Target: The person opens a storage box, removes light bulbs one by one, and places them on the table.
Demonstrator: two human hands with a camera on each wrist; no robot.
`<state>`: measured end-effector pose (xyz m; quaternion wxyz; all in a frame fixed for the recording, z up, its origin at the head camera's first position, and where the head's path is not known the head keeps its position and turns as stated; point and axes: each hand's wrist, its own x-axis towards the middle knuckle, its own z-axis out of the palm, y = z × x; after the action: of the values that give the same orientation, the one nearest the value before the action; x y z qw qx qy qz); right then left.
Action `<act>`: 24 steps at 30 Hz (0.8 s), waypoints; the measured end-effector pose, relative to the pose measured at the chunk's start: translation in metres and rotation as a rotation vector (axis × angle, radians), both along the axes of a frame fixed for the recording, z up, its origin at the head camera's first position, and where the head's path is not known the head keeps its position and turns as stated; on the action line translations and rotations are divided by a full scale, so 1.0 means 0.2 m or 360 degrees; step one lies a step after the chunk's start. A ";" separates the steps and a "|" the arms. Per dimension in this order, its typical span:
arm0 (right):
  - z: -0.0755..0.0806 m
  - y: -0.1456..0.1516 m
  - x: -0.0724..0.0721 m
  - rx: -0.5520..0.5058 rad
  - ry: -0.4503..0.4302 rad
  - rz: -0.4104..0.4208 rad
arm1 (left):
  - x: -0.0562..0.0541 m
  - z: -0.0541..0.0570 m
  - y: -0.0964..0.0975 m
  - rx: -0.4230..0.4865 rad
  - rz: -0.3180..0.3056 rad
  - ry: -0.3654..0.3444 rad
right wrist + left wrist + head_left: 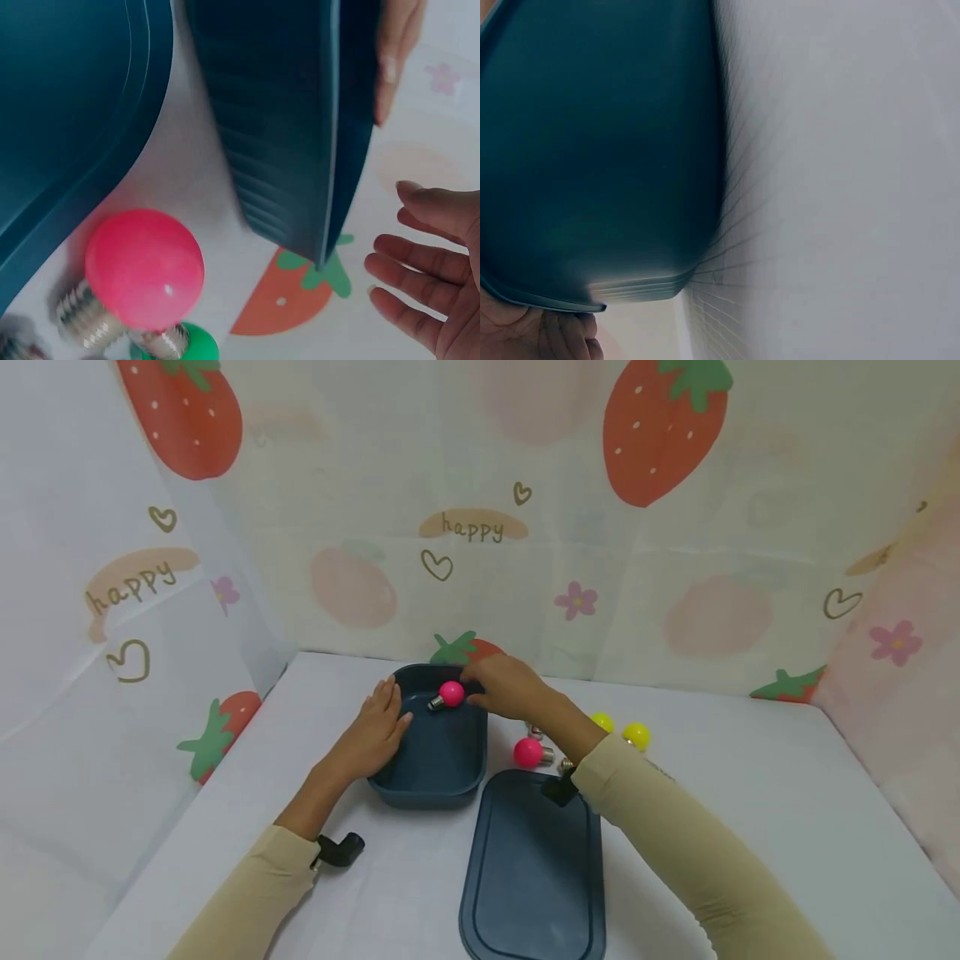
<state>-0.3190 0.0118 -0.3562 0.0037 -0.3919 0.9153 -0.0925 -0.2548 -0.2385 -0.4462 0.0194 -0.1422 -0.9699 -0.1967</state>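
A dark blue rectangular bin (431, 760) stands on the white table, and a pink light bulb (452, 694) with a metal screw base is inside it, near the far end. My left hand (372, 731) rests on the bin's left rim with fingers extended; in the left wrist view only part of that hand (540, 334) shows by the rim. Over the far right corner of the bin is my right hand (510, 685), close to the pink bulb. The right wrist view shows this hand (439, 266) with fingers apart and nothing in them.
A dark blue lid (534, 868) lies flat in front, right of the bin. Beside it sit another pink bulb (528, 752), yellow bulbs (636, 735) and, in the right wrist view, a green bulb (201, 343). My right forearm hides part of this group. A printed cloth (480, 585) hangs behind.
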 end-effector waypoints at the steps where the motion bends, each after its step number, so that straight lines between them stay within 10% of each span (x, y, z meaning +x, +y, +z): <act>1: -0.01 -0.02 -0.01 -0.0006 0.0000 0.0013 | 0.00 0.00 0.00 0.0003 -0.0002 0.0003; 24: -0.19 -0.23 -0.12 0.0095 -0.0050 -0.0004 | 0.00 0.00 -0.01 -0.0017 0.0014 0.0023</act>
<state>-0.3437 -0.0338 -0.3952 0.0296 -0.3890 0.9180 -0.0713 -0.2556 -0.2404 -0.4466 0.0265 -0.1396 -0.9714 -0.1904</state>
